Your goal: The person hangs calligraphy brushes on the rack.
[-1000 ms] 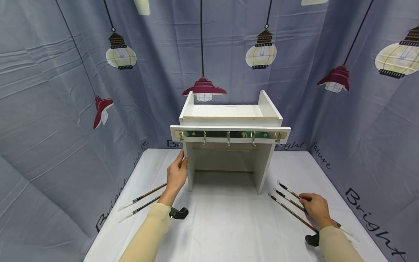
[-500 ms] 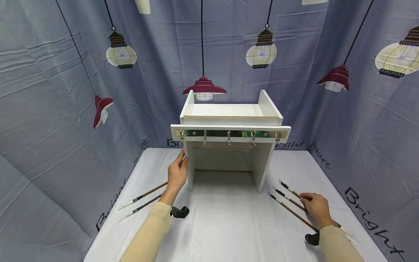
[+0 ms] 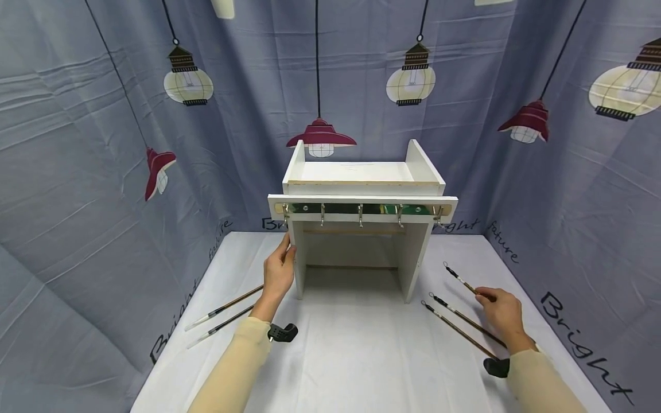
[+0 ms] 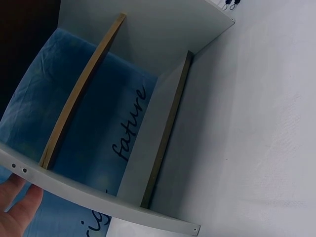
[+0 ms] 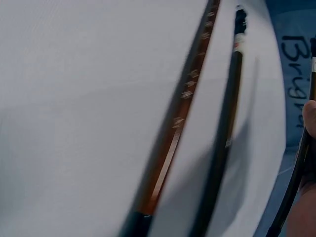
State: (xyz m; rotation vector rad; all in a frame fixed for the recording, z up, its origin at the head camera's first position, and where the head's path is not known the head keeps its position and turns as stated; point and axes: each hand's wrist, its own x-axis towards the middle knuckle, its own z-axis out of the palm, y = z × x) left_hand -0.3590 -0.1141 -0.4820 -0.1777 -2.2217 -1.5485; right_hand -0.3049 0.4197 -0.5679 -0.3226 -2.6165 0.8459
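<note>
My left hand (image 3: 279,272) rests against the outer left side panel of a white shelf rack (image 3: 301,264), with its fingers fairly straight. In the left wrist view two digits (image 4: 25,205) touch the outside of that panel. A metal strip of several hooks (image 3: 360,210) runs across the rack's front board. At the right, my right hand (image 3: 503,315) pinches a calligraphy brush (image 3: 459,279) by its handle, its looped end pointing at the rack. This brush is lifted off the table. Two more brushes, one dark (image 5: 231,94) and one brown (image 5: 185,106), lie just left of that hand.
Two brushes (image 3: 224,308) lie on the white table (image 3: 351,355) to the left, partly behind my left forearm. The rack has an upper tray (image 3: 356,171) and an open lower bay (image 3: 353,278). A grey-blue curtain (image 3: 248,143) printed with lamps surrounds the table.
My right hand has raised the outermost right brush off the table and moved it slightly forward, away from the two beside it. My left hand has stayed on the rack.
</note>
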